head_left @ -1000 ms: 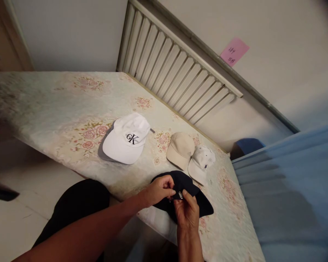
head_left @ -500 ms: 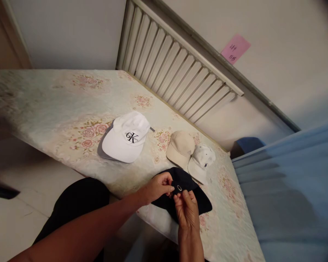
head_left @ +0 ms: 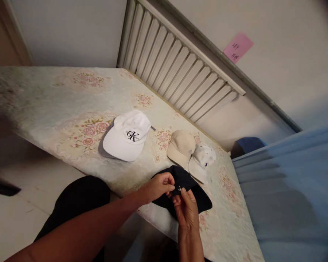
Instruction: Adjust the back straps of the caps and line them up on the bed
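Gripping black cap (head_left: 203, 200) near buckle (head_left: 179, 188) with left hand (head_left: 161, 183) and right hand (head_left: 188, 207) nearly closed | left: white cap (head_left: 129, 136) | beyond: beige cap (head_left: 181, 145), pale cap (head_left: 204, 158)

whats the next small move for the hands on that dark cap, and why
Probably a gentle tug with the left hand on the fabric of the dark cap, while the right hand steadies it: the two hands pinch at either side of a small metal piece. How that piece fastens is too small to tell, so gently seems wise.
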The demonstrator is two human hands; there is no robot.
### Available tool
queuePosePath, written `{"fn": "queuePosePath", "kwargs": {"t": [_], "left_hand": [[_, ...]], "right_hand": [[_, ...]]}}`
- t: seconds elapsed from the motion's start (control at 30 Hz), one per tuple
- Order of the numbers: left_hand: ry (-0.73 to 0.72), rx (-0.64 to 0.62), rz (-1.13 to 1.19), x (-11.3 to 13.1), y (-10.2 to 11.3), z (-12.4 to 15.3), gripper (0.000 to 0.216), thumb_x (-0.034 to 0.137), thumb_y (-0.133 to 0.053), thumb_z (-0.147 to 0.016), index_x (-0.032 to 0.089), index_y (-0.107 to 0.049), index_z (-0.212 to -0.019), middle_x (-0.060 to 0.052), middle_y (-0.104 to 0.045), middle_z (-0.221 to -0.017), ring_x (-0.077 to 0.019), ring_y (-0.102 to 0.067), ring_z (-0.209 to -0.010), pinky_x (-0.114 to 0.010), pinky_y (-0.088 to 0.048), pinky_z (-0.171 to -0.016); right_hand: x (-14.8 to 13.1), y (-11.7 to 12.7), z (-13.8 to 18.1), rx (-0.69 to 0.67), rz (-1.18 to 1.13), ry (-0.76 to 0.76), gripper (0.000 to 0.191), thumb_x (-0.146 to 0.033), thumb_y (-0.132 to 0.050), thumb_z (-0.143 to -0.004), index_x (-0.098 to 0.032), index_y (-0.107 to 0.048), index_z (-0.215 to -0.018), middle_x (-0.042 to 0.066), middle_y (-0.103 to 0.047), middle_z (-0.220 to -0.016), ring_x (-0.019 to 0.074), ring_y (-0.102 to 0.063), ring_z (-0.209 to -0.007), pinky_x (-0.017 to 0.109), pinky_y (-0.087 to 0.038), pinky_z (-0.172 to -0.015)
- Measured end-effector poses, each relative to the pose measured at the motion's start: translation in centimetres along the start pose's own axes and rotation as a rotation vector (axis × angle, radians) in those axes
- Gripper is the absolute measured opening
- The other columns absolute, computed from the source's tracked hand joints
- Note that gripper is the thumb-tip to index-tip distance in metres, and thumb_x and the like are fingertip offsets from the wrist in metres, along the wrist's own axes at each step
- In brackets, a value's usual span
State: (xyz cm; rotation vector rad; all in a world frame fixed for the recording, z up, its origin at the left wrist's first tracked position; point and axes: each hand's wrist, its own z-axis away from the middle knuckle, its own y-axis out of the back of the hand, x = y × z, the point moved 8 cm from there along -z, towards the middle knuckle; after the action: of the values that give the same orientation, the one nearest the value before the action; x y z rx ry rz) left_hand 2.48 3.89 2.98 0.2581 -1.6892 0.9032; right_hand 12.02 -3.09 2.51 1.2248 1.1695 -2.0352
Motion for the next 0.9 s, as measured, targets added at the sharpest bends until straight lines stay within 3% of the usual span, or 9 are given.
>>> {"fn": "queuePosePath", "kwargs": {"t": [0.17,0.47,0.67,0.9], "left_hand": [[-0.001,0.021,-0.046,-0.1,0.1,0.0,0.010,0.024,-0.055,-0.073,0.016,-0.051,-0.077,0.005,-0.049,-0.062,-0.0086,-0.048,-0.056,-0.023,-0.037,-0.057],[0.029,-0.034,-0.226,-0.7,0.0,0.0,0.013,0.028,-0.053,-0.074,0.016,-0.051,-0.067,0.004,-0.050,-0.065,-0.0099,-0.045,-0.062,-0.023,-0.033,-0.059],[0.009,0.008,-0.361,0.3,0.2,0.1,0.016,0.025,-0.051,-0.070,0.017,-0.045,-0.057,0.004,-0.043,-0.065,-0.0099,-0.039,-0.063,-0.023,-0.029,-0.058],[0.009,0.052,-0.360,-0.3,0.4,0.0,0.015,0.024,-0.051,-0.070,0.018,-0.044,-0.058,0.004,-0.045,-0.064,-0.0103,-0.042,-0.062,-0.023,-0.029,-0.056]], "right_hand": [[0.4,0.4,-0.3,0.043,-0.005,0.021,0.028,-0.027,-0.079,-0.062,-0.020,-0.062,-0.083,-0.005,-0.061,-0.067,0.0047,-0.047,-0.047,0.021,-0.043,-0.048],[0.6,1.1,-0.6,0.047,0.013,0.058,0.025,-0.028,-0.078,-0.063,-0.021,-0.063,-0.081,-0.007,-0.054,-0.060,0.0052,-0.044,-0.048,0.021,-0.042,-0.048],[0.7,1.2,-0.7,0.045,0.043,0.065,0.025,-0.028,-0.078,-0.063,-0.021,-0.064,-0.083,-0.007,-0.053,-0.058,0.0050,-0.042,-0.047,0.021,-0.042,-0.049],[0.5,0.8,-0.5,0.035,0.118,0.101,0.023,-0.029,-0.077,-0.064,-0.020,-0.064,-0.081,-0.006,-0.054,-0.059,0.0059,-0.044,-0.048,0.022,-0.042,-0.050]]}}
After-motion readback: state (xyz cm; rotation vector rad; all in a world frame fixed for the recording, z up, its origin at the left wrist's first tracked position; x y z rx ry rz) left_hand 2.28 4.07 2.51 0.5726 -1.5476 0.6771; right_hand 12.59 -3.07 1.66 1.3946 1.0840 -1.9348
